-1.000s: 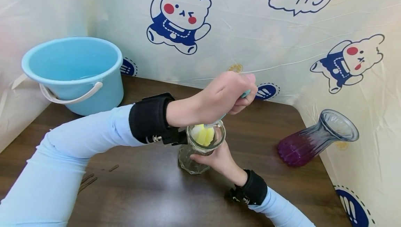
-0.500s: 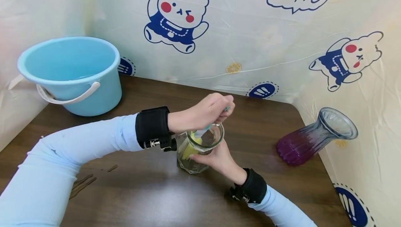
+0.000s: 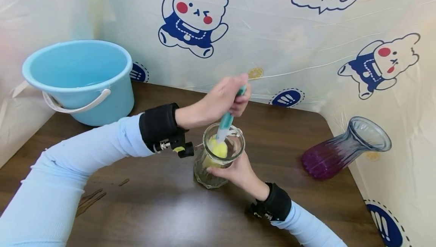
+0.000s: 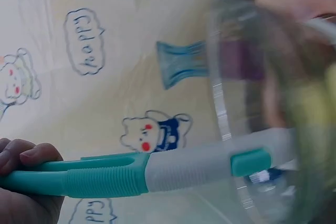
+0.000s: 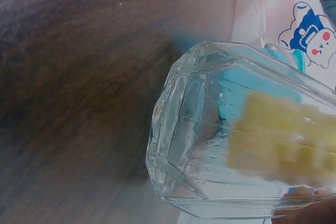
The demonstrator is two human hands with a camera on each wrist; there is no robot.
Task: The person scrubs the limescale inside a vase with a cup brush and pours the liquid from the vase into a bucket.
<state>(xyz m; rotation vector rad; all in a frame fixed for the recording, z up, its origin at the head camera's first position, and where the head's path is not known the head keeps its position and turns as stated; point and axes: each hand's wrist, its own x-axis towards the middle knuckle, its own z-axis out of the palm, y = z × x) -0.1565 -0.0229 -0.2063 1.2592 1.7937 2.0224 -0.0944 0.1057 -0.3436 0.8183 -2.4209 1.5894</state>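
Clear glass jar, on brown table, right hand curled round its side, yellow-headed brush dipped inside, teal handle gripped by left hand, blue bucket well apart

Passable over table between right hand and vase; blocked at rear left by bucket; partly obstructed into glass jar by teal handle.

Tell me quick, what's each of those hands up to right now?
Left hand: closed, holding the teal-handled sponge brush.
Right hand: closed round the side of the clear glass jar.
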